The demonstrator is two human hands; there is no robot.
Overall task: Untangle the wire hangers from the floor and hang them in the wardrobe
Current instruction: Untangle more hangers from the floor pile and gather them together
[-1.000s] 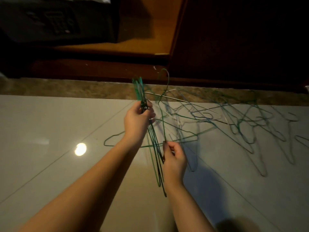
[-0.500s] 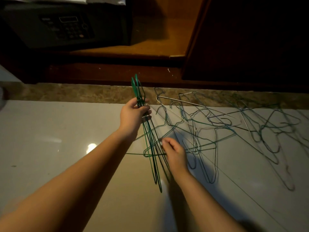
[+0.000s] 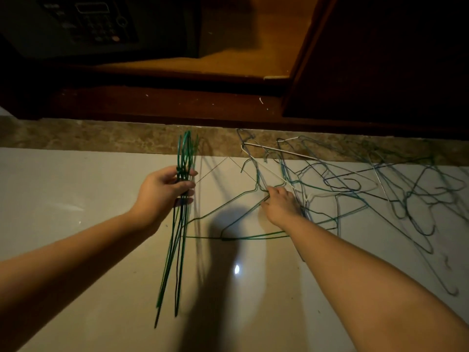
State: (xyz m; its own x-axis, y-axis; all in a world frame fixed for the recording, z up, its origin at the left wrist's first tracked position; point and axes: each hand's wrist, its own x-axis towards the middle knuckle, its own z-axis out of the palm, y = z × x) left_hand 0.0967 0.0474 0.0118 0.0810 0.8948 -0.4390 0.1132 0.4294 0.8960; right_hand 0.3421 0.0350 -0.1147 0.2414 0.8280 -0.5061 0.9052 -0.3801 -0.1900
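The right hand [image 3: 280,204] has left the bundle of hangers [image 3: 177,250] and reached out to the right, into the tangle of hangers [image 3: 355,189] on the floor [image 3: 76,199]. There its thumb and curled fingers pinch the neck of a green hanger [image 3: 243,238], which lies flat with its bottom bar running under the right wrist and toward the left hand [image 3: 162,191]. The left hand keeps its grip, fingers wrapped round the necks of the bundle. The hooks stick up past its fingers and the long wires hang down below it, clear of the floor as far as can be told. The rest of the tangle spreads to the right of the right hand, with green, blue, white and dark wires crossing one another. Beyond both hands stands the open wardrobe [image 3: 253,59], with a safe [image 3: 96,26] on its bottom shelf beyond the left hand and the dark door [image 3: 380,59] beyond the right.
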